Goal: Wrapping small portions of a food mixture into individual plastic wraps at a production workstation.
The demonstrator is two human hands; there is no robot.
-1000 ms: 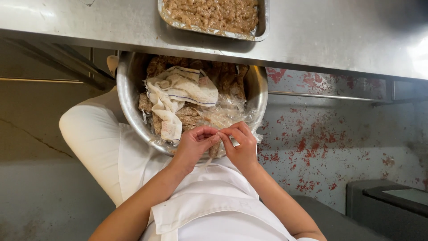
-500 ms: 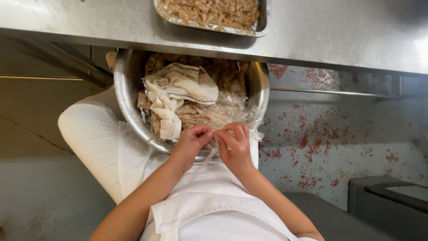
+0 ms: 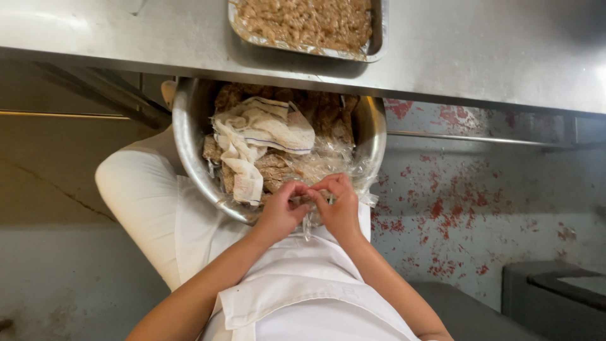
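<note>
We're looking straight down and both our hands are at the near rim of a steel bowl (image 3: 189,164), which sits against our white apron (image 3: 297,284) just under the edge of the steel surface (image 3: 473,50). Our left hand (image 3: 281,211) is curled narrow, thumb and forefinger pinched on a bit of clear plastic film (image 3: 322,165), and our right hand (image 3: 341,205) meets it fingertip to fingertip, also drawn in tight on the same film. So the film lies right between the two hands at the pinch, then spreads away from us over the far right part of the bowl and spills over the rim just right of our right hand, with a thin strand hanging down between the wrists. Inside the bowl, beyond our knuckles, we see brown chunks of meat (image 3: 322,113), and lying on top of them to the left a crumpled white cloth (image 3: 262,136) with a thin dark stripe, well clear of our fingers. Up on the surface, further away, a foil tray (image 3: 372,47) holds a pale brown minced filling. Below and to the right, the floor (image 3: 480,202) is grey with red speckles.
</note>
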